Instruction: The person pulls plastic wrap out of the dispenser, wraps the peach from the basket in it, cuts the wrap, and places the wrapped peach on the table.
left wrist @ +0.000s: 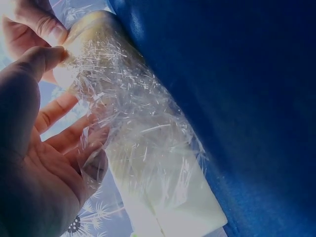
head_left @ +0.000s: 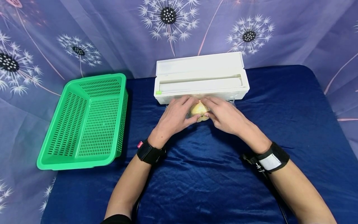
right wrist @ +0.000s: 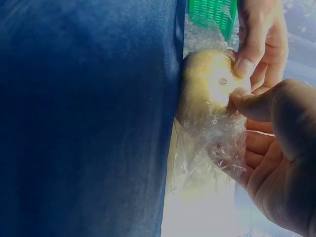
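two-handed at the front of the blue cloth, with a black band on each wrist. grasps the fruit from both sides: between thumb and fingertips of the left hand on one flank, of the right hand on the other, with both thumbs close together at its near end. holds it just in front of the white box, amid clear film spread toward the box front. cannot tell how much is covered, nor whether lifted off the cloth. seems midway through wrapping, at the gathering of film around the fruit. probably calls next for pulling the loose part snug and tucking it under, with one hand steady; perhaps for tearing free from the box too, if joined. beyond, in the open box, a pale roll. off to the left, well apart, a green basket. farthest back, a purple curtain.
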